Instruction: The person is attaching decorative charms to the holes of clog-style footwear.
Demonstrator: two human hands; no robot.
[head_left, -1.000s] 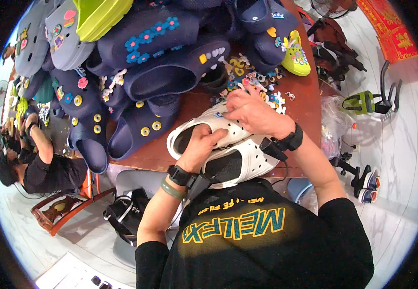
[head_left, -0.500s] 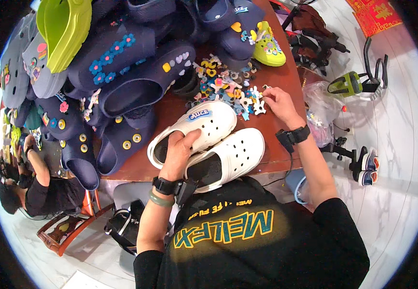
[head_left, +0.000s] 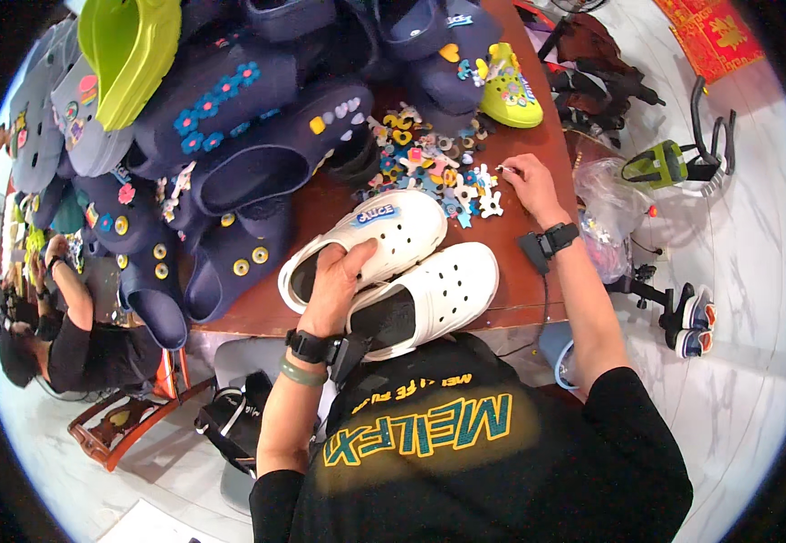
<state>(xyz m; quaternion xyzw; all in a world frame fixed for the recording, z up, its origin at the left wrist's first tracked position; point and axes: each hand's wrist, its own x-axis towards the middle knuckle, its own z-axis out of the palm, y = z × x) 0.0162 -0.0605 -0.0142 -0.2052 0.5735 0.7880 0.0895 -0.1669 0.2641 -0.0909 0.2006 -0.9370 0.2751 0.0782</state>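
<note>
My left hand point(head_left: 339, 276) is closed on a white clog point(head_left: 399, 224), fingers inside the foot opening and thumb on top. That clog carries a blue lettered charm point(head_left: 376, 214) near its toe. Against it on the near side rests a second white clog point(head_left: 454, 288), with bare holes and a dark inside. Beside the heap of colourful shoe charms point(head_left: 411, 154), my right hand point(head_left: 532, 188) pinches a small charm point(head_left: 502, 169) between thumb and fingertips; its shape is too small to make out. White charms point(head_left: 479, 192) lie just left of that hand.
Dark blue clogs point(head_left: 257, 176) with charms are piled at the left and back of the red-brown table point(head_left: 538, 271). A lime clog point(head_left: 511, 90) stands behind the charms. A clear plastic bag point(head_left: 608, 217) hangs at the right edge. At far left another person point(head_left: 94, 348) works.
My right hand has shifted slightly up and right, its fingers still pinched. The view has moved a little; the left hand and both white clogs stay in place.
</note>
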